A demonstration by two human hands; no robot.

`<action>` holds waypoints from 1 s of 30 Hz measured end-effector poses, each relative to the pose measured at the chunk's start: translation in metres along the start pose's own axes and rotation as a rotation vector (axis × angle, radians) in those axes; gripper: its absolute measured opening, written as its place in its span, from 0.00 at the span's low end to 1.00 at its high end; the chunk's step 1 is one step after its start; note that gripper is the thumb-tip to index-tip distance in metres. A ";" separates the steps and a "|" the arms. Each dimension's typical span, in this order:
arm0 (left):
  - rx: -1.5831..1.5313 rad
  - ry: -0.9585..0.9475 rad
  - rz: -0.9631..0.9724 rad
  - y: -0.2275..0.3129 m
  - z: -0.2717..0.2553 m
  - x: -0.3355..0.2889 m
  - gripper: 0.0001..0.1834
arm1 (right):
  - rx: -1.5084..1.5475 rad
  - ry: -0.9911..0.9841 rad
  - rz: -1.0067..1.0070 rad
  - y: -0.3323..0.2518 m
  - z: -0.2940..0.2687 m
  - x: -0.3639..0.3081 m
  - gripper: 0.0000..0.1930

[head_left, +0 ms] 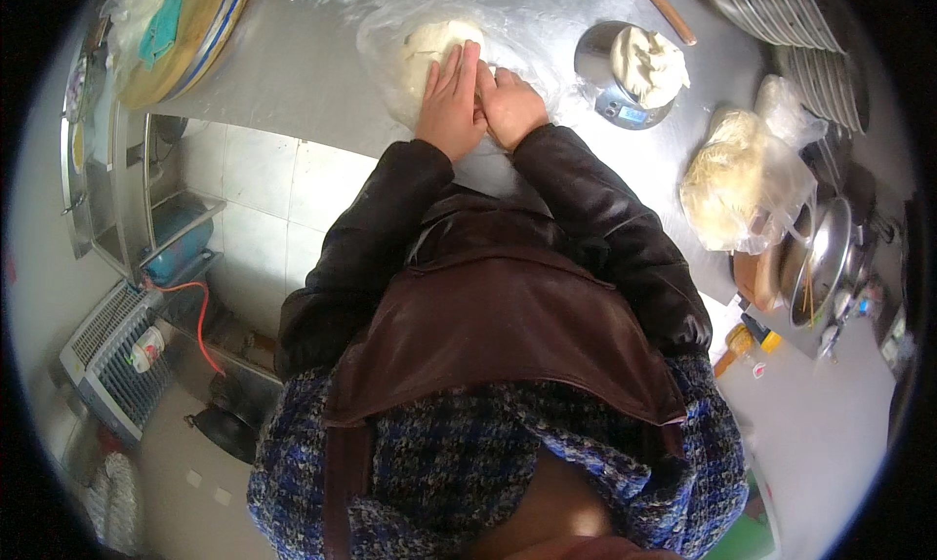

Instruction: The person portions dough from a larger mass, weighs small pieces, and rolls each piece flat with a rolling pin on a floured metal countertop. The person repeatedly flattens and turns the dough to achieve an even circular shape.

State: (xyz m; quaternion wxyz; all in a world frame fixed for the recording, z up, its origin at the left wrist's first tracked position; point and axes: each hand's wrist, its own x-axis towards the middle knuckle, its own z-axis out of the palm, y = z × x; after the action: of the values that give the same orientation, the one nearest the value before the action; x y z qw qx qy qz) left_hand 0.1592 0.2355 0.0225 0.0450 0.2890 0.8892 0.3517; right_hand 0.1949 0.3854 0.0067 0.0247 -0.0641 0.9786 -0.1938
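Note:
A pale lump of dough (422, 51) lies in a clear plastic bag (384, 43) on the metal worktop. My left hand (452, 106) is open, its long fingers stretched flat over the dough's right part. Close beside it, my right hand (510, 107) has its fingers bent down and closed on the plastic bag at the dough's near right edge. The two thumbs meet between the hands, and the fingertips of the right hand are partly hidden. To the right, a round kitchen scale (591, 64) with a lit display carries a second, folded lump of dough (649, 67).
A wooden rolling pin (664, 10) lies beyond the scale. Stacked plates (771, 12) stand at the far right, above a bag of yellowish dough (724, 175) and a metal bowl (822, 258). On the left are a round wooden board (200, 48) and a teal cloth (163, 23).

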 end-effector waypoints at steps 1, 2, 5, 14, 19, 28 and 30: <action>0.023 -0.110 -0.035 -0.003 0.000 0.003 0.53 | -0.004 0.045 -0.014 0.001 0.001 -0.002 0.25; 0.086 -0.138 0.021 -0.006 -0.001 0.005 0.53 | 0.019 0.087 -0.017 0.004 0.001 -0.004 0.24; 0.248 -0.240 0.039 -0.013 -0.002 0.006 0.52 | 0.076 0.134 -0.084 0.012 -0.002 -0.014 0.18; 0.004 -0.225 0.006 -0.030 -0.004 0.010 0.53 | -0.013 0.205 -0.064 -0.005 0.013 -0.003 0.24; 0.178 -0.171 -0.006 -0.031 0.011 0.010 0.54 | 0.104 0.005 -0.110 0.012 0.023 0.014 0.21; 0.654 -0.226 -0.158 -0.020 0.027 0.020 0.49 | 0.411 -0.038 -0.155 0.041 0.024 0.000 0.17; 0.668 -0.245 -0.185 -0.018 0.027 0.022 0.50 | 0.418 -0.061 -0.097 0.039 0.019 -0.011 0.17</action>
State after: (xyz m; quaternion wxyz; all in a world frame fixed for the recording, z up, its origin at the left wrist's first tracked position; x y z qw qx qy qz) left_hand 0.1401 0.2532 -0.0062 0.0860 0.2462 0.9654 -0.0009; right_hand 0.2029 0.4155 -0.0259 0.0579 -0.1105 0.9116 -0.3916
